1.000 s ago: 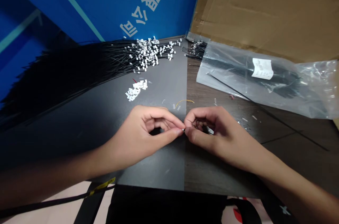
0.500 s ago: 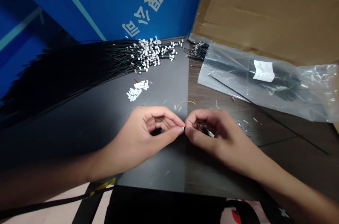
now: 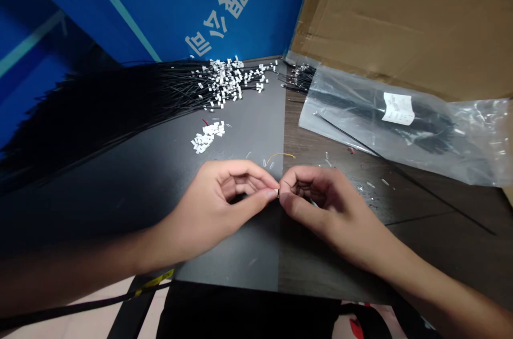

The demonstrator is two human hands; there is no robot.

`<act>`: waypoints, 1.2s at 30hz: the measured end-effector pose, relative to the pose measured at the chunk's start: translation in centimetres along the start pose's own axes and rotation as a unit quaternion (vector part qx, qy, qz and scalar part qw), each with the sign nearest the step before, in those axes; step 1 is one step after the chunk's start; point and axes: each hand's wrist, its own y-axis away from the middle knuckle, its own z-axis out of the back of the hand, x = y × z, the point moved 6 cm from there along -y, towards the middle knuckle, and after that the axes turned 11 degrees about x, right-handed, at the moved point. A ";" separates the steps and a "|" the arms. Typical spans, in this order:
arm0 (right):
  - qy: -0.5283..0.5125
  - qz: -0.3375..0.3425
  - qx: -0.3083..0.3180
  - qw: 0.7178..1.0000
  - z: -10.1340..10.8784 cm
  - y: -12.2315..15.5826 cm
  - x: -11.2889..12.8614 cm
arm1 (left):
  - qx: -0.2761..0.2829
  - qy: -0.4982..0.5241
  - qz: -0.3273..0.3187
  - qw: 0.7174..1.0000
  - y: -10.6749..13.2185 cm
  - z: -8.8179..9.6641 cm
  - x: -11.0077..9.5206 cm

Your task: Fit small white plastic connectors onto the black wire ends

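My left hand (image 3: pixel 218 205) and my right hand (image 3: pixel 320 200) meet fingertip to fingertip over the dark mat (image 3: pixel 160 179). Each hand is closed in a pinch on a tiny part (image 3: pixel 278 193) between thumb and forefinger; it is too small to name. A thin black wire (image 3: pixel 404 176) runs from under my right hand away to the right. A small heap of white connectors (image 3: pixel 206 136) lies just beyond my left hand.
A big fan of black wires with white connector ends (image 3: pixel 224 80) covers the back left. A clear plastic bag of black wires (image 3: pixel 401 117) lies at the right. A blue board (image 3: pixel 160 2) and brown cardboard (image 3: pixel 401 13) stand behind. A yellow wire scrap (image 3: pixel 280 155) lies near.
Both hands stay pinched together in the same spot; my right fingers have shifted slightly. The view has barely drifted.
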 end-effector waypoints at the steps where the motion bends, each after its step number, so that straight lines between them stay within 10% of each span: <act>1: -0.011 0.003 0.004 1.000 0.0 0.0 0.0 | 0.013 0.029 0.016 0.999 -0.1 0.0 0.2; 8: -0.077 -0.008 0.037 0.996 0.1 -0.2 0.0 | 0.050 0.125 0.030 0.990 -0.1 -0.1 0.5; 21: 0.008 0.022 -0.011 1.000 0.2 0.2 0.4 | -0.011 -0.060 -0.108 0.992 0.7 -0.3 -1.6; 36: 0.029 0.040 -0.028 0.998 0.3 0.5 0.9 | 0.025 0.083 0.001 0.996 -0.2 0.2 0.0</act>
